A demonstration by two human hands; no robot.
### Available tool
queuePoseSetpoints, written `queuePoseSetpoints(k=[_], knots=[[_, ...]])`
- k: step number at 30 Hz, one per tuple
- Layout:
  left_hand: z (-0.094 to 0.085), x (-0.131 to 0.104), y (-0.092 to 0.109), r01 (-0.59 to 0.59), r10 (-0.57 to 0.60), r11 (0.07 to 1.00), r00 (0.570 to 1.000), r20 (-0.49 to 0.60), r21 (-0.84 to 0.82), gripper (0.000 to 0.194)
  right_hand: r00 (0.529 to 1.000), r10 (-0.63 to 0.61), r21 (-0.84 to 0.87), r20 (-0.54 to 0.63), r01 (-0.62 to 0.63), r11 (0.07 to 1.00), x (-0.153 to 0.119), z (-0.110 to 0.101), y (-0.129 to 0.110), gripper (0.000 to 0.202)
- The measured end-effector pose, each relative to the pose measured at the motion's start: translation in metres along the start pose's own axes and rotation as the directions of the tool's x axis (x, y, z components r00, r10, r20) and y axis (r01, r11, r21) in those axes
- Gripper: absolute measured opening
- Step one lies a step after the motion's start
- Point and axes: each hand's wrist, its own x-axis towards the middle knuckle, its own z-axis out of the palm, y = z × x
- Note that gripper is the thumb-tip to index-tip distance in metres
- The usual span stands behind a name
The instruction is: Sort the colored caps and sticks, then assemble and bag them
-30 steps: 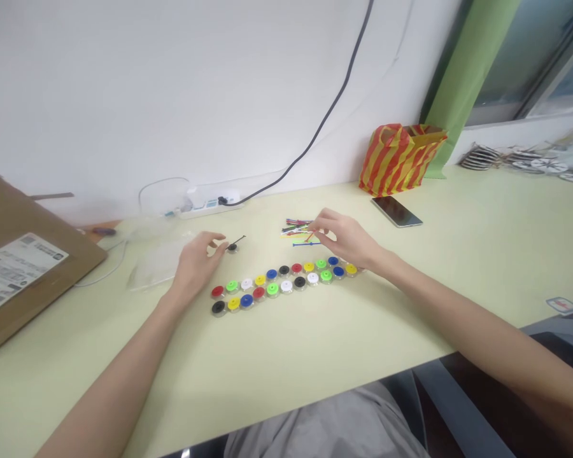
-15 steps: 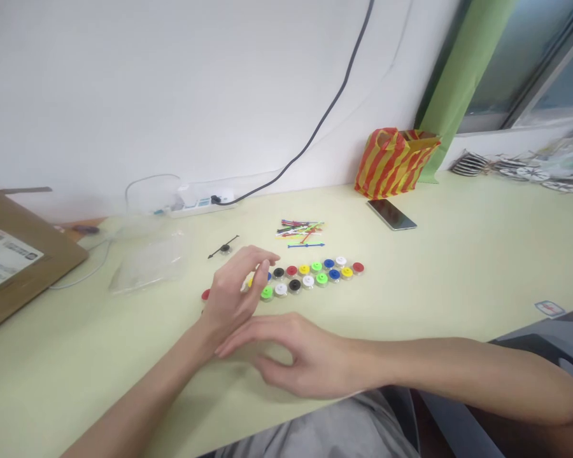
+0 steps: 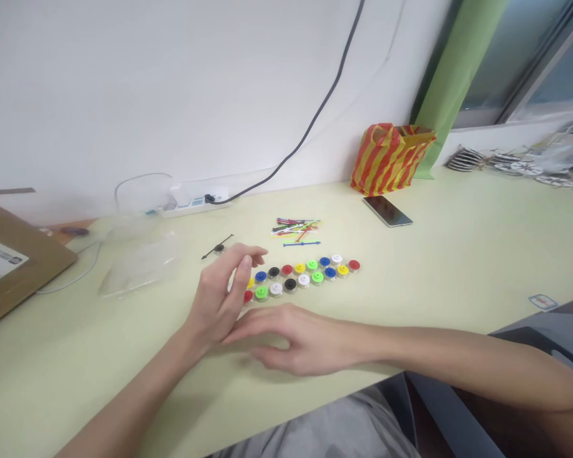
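Note:
Two rows of small round discs in several colours, such as this green one (image 3: 261,292), lie on the table on clear bases. My left hand (image 3: 222,286) hovers over the left end of the rows, hiding some discs. Its fingers are loosely bent, thumb apart, with nothing visible in them. Below the rows, my right hand (image 3: 298,340) reaches across with its fingers at my left wrist, thumb apart. Its fingertips are partly hidden. Behind my left hand stands a disc with a black arrow spinner (image 3: 218,247). A pile of coloured plastic arrows (image 3: 296,228) lies farther back, with a blue arrow (image 3: 302,243) in front.
A phone (image 3: 386,210) lies in front of a red-and-yellow striped bag (image 3: 391,159). At left are a cardboard box (image 3: 19,273), a clear plastic bag (image 3: 141,264) and a power strip (image 3: 195,200) with a black cable. A sticker (image 3: 543,301) is near the right front edge.
My left hand has tilted slightly, uncovering a red disc and a blue one near the left end. My right hand stays at the left wrist. The whole view has shifted a little.

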Motion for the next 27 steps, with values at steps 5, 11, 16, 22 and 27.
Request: queuePoseSetpoints(k=[5,11,16,22,27], knots=[[-0.001,0.004,-0.003,0.054,-0.056,0.994,0.998,-0.025,-0.091,0.036,0.998,-0.019,-0.035,-0.068,0.016,0.999,-0.001,0.0,-0.002,0.046],[-0.006,0.006,-0.01,0.052,-0.059,0.991,0.997,-0.057,-0.124,0.036,0.991,-0.023,-0.05,-0.134,0.016,0.999,-0.001,-0.011,-0.002,0.056],[0.003,0.002,-0.009,0.071,-0.07,0.997,0.997,0.021,-0.037,0.036,0.995,-0.079,-0.084,0.058,0.084,0.993,-0.001,-0.001,0.0,0.057],[-0.006,0.009,-0.022,0.1,-0.104,0.994,0.991,-0.083,-0.052,0.036,0.973,-0.141,-0.199,-0.181,0.104,0.974,-0.001,-0.024,0.002,0.057],[-0.008,0.009,-0.031,0.086,-0.079,0.995,0.989,-0.122,0.058,0.029,0.919,-0.102,-0.433,-0.38,-0.079,0.898,-0.01,-0.1,0.009,0.036]])
